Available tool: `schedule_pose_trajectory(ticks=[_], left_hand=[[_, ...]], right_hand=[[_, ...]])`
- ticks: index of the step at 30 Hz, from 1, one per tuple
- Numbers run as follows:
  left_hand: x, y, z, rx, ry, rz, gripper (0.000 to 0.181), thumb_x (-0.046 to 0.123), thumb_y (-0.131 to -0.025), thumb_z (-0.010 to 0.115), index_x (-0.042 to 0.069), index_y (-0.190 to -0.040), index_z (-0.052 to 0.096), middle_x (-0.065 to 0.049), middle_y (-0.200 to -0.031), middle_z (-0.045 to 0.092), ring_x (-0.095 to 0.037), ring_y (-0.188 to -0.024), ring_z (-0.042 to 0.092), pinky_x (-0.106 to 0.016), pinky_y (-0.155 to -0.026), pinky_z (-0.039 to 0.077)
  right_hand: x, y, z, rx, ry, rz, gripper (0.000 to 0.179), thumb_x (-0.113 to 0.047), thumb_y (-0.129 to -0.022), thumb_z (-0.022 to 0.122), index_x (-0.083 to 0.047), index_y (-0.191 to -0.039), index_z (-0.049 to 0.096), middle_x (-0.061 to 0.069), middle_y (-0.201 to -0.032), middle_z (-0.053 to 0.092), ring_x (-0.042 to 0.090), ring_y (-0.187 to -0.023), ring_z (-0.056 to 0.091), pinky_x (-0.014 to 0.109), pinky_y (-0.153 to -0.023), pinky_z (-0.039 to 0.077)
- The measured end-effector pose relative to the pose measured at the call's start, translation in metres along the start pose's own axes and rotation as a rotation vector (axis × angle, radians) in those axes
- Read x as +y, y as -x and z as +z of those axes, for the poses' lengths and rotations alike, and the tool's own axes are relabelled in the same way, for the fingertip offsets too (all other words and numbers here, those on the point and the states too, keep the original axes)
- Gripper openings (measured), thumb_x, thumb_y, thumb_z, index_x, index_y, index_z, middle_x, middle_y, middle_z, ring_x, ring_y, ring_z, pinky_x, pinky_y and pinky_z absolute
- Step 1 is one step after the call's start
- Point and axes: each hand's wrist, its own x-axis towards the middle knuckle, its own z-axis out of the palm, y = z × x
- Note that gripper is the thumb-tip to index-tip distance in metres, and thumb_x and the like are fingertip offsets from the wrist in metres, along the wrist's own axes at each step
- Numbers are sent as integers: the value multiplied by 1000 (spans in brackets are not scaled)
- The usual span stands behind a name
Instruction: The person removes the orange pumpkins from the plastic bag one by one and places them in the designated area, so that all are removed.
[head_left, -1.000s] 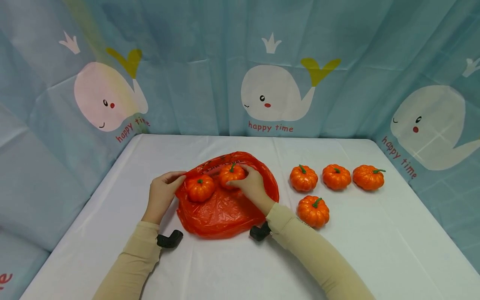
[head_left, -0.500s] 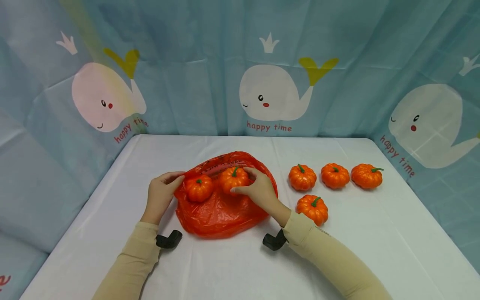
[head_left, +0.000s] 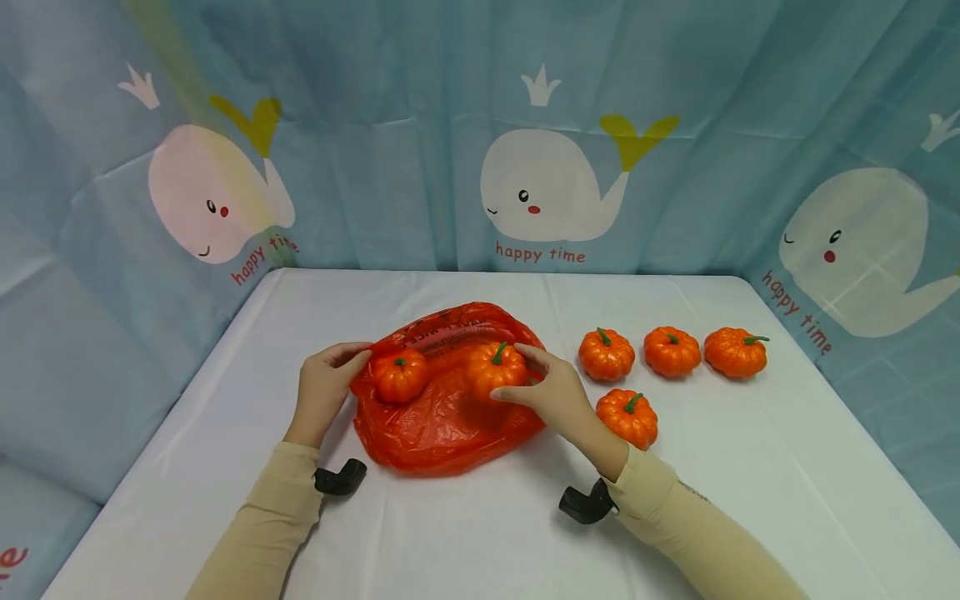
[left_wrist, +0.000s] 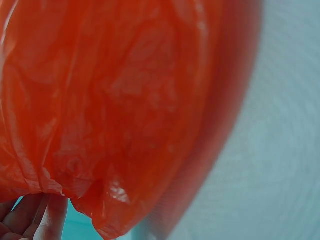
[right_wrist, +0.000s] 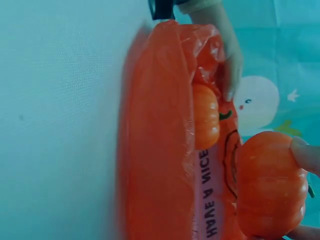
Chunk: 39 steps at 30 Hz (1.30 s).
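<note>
A red plastic bag (head_left: 435,442) lies spread with its mouth open in the middle of the table. My left hand (head_left: 324,387) pinches the bag's left edge between thumb and fingers; in the left wrist view the fingers (left_wrist: 52,220) show under the plastic. One small orange pumpkin (head_left: 401,376) with a green stem sits in the bag beside that hand. My right hand (head_left: 558,392) grips a second pumpkin (head_left: 495,368) by its right side, thumb in front and fingers behind. In the right wrist view this held pumpkin (right_wrist: 270,185) is apart from the one in the bag (right_wrist: 205,117).
To the right, three pumpkins stand in a row: a near one (head_left: 606,355), a middle one (head_left: 672,352) and a far one (head_left: 736,352). Another pumpkin (head_left: 628,418) sits in front, close to my right forearm. A whale-print curtain (head_left: 420,167) encloses the white table (head_left: 450,542).
My right hand has moved right and slightly towards me, carrying the pumpkin from near the bag's middle to its right part. The left hand keeps its place on the bag's edge.
</note>
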Motion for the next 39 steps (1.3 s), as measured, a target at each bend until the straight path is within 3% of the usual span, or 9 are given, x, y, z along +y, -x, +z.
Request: schedule_pose_trajectory(ticks=[6,16,24,29,34,39], left_hand=[[2,2,-1,-6,5,-7,35,32,-98,63,7,-121,71,-15,-123,70,-8,-104,58,-6,-77,48],[1,2,-1,-11,7,-1,36,33,-98,63,7,-120,71,-15,-122,70,-7,-102,59,-6,-77,49],[1,3,-2,-30,14,-12,39,37,-98,61,8,-123,70,-14,-125,68,-18,-111,59,-5,-78,48],[0,3,-2,-37,14,-27,40,37,-99,60,7,-124,69,-15,-126,67,-23,-115,59,-5,-78,47],[0,2,-1,-31,14,-27,40,37,-98,61,7,-124,69,-15,-126,68,-21,-113,59,-5,-77,48],[-1,2,-1,-22,5,-4,38,36,-98,62,8,-121,71,-14,-123,69,-13,-105,59,-6,-77,49]], right_hand=[[1,9,-17,11,5,-16,80,-34,-74,88,-16,-143,53,7,-148,53,29,-137,48,46,-109,46],[5,22,-46,18,-90,-14,85,-29,-75,88,-10,-147,47,8,-151,49,25,-140,46,38,-109,44],[7,34,-76,87,5,68,89,-45,-73,86,-21,-149,46,7,-153,47,28,-132,53,30,-98,53],[8,41,-91,121,12,62,88,-45,-77,83,-18,-151,44,5,-157,42,26,-142,44,33,-106,48],[8,49,-106,163,5,49,88,-42,-80,82,-12,-152,41,8,-155,43,24,-144,41,30,-105,43],[9,57,-120,203,57,92,88,-48,-82,78,-16,-154,38,10,-158,39,31,-142,43,41,-110,41]])
